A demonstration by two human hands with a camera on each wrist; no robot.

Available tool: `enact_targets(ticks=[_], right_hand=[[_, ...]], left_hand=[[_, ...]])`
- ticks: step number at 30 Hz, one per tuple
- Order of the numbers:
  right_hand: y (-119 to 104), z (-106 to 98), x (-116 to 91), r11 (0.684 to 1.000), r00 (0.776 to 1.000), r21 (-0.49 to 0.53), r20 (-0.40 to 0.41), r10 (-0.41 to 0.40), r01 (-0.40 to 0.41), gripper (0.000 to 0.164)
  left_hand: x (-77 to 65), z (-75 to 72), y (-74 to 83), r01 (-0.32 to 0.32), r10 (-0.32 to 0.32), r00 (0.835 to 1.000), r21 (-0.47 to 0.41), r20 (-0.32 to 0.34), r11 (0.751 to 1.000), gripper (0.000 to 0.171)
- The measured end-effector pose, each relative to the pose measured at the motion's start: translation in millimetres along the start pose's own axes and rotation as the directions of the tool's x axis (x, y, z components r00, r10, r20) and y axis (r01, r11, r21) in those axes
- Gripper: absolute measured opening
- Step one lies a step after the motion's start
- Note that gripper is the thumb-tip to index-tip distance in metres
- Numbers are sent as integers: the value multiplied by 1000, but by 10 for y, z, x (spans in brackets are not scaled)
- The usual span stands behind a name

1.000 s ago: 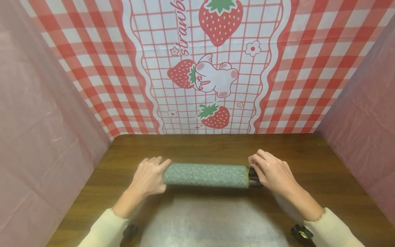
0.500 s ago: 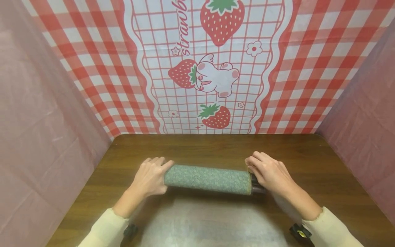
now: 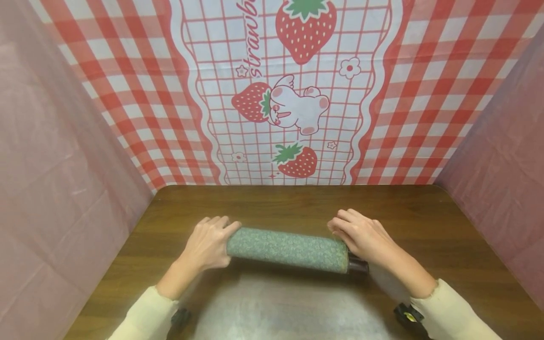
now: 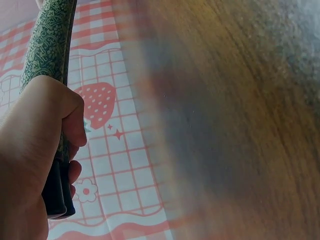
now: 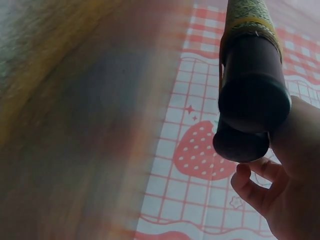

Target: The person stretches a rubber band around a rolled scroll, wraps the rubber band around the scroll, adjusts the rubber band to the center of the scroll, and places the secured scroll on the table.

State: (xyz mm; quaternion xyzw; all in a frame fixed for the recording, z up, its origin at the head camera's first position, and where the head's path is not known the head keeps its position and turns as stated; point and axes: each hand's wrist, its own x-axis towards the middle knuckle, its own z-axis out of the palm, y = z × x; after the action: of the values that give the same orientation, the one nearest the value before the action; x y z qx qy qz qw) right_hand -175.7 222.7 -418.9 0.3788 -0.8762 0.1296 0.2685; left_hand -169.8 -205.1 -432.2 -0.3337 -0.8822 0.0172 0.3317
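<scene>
A rolled scroll point(image 3: 289, 249) with a green patterned cover hangs above the table, its right end tilted lower. Two dark roller ends point(image 5: 255, 95) stick out of it on the right. My left hand point(image 3: 209, 242) grips the scroll's left end; in the left wrist view the fingers curl round it, above more dark roller ends point(image 4: 57, 192). A thin yellow band point(image 5: 250, 22) circles the cover near the right end. Behind that end, my right hand point(image 3: 361, 236) has its fingers curled and seems to pinch part of the band; the rollers largely hide the contact.
The wooden table point(image 3: 272, 203) has a pale shiny patch at its near middle. Behind it hangs a red-and-white checked strawberry cloth point(image 3: 297, 160). Pink cloth walls point(image 3: 63, 189) stand at both sides. A dark wrist device point(image 3: 408, 314) shows below the right sleeve.
The scroll's right end has dropped toward me and tilted. My right hand has shifted slightly left along its far side. My left hand keeps its grip nearly in place.
</scene>
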Motion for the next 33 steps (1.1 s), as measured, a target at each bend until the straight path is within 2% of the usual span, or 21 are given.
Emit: enact_targets(ticks=[9,16,23,33], right_hand=[[-58,2,80,999,997,15,71,-44,43,18],[5,-80,49,1000,997,-1,75,16,-16,22],[45,-139,27,1000,996,15,92,15,-16,22],[91,-227,11,996,986,69,160,41,-52,23]], left_hand=[[38,15,45,-11,11,1000,4,-5,1000,70],[-2,-10,16,25,-25,1000,15,0,1000,69],[-30,12,8,46,-46,999,10,-13,999,70],[-27,34,27,84,-84,996,-7,15,996,68]])
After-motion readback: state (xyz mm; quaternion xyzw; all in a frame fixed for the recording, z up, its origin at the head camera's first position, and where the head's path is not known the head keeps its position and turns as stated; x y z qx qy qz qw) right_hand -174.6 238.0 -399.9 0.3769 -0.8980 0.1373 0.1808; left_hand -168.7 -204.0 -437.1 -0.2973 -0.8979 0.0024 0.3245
